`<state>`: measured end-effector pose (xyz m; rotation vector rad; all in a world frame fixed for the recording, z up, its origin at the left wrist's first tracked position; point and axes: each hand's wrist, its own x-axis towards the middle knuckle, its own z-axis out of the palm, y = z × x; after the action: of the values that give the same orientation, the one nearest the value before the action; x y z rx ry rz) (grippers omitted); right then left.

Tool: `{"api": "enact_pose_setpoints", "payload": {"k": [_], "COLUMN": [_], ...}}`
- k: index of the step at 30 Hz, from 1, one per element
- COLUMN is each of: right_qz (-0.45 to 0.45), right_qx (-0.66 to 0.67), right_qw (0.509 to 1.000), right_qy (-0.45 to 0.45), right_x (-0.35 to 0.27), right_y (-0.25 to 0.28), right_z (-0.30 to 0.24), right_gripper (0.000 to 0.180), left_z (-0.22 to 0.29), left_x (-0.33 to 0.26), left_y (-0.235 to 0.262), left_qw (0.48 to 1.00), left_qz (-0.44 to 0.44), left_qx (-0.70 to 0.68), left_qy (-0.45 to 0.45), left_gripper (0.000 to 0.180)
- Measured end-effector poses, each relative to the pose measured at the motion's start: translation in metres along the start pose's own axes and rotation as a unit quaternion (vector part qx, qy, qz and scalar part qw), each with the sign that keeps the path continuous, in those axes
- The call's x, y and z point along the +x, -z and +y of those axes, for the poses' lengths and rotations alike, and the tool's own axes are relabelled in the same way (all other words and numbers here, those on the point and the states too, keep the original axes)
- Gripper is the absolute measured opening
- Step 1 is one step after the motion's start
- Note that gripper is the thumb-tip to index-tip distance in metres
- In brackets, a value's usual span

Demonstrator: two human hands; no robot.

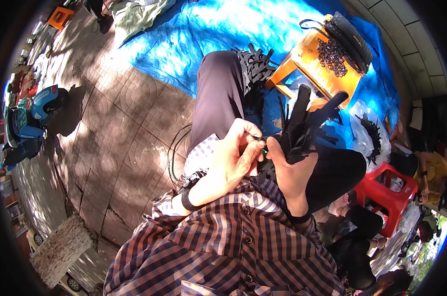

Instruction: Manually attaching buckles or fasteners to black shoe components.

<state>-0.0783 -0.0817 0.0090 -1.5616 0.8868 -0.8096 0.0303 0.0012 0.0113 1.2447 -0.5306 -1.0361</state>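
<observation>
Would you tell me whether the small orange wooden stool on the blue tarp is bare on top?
No, the orange wooden stool carries a heap of small dark rings and a flat black bag.

Harsh sun, dappled shadows, fisheye-bent dark rim

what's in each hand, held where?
Right hand: bundle of black strips, gripped at its lower end. Left hand: pinches something small and dark at the bundle's base; unclear what.

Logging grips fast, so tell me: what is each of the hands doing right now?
Left hand: closed, fingertips pinching one end of a black strip.
Right hand: closed around a bundle of black strips.
</observation>
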Motion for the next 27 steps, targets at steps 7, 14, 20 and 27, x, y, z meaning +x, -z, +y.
{"api": "enact_pose_setpoints", "payload": {"k": [7,14,20,27], "right_qz": [-0.070,0.006,-0.129,-0.041], "right_qx": [0.133,0.259,0.340,0.353], "right_qw": [0.987,0.958,0.896,0.922], "right_qy": [-0.048,-0.124,-0.254,-0.155], "right_x": [0.027,0.033,0.023,0.024], "right_y": [0.024,0.037,0.032,0.036], "right_z": [-0.009,-0.004,0.011,0.012], "right_gripper": [0.014,0.014,0.021,0.018], "left_z": [0.004,-0.008,-0.011,-0.010], "left_x": [0.014,0.013,0.012,0.007], "left_y": [0.024,0.010,0.002,-0.005], "left_qw": [0.930,0.932,0.970,0.973], "left_qz": [-0.163,-0.125,-0.118,-0.146], "left_qx": [-0.259,-0.318,-0.207,-0.089], "left_qy": [0.204,0.122,0.039,0.158], "left_gripper": [0.024,0.021,0.014,0.013]}}
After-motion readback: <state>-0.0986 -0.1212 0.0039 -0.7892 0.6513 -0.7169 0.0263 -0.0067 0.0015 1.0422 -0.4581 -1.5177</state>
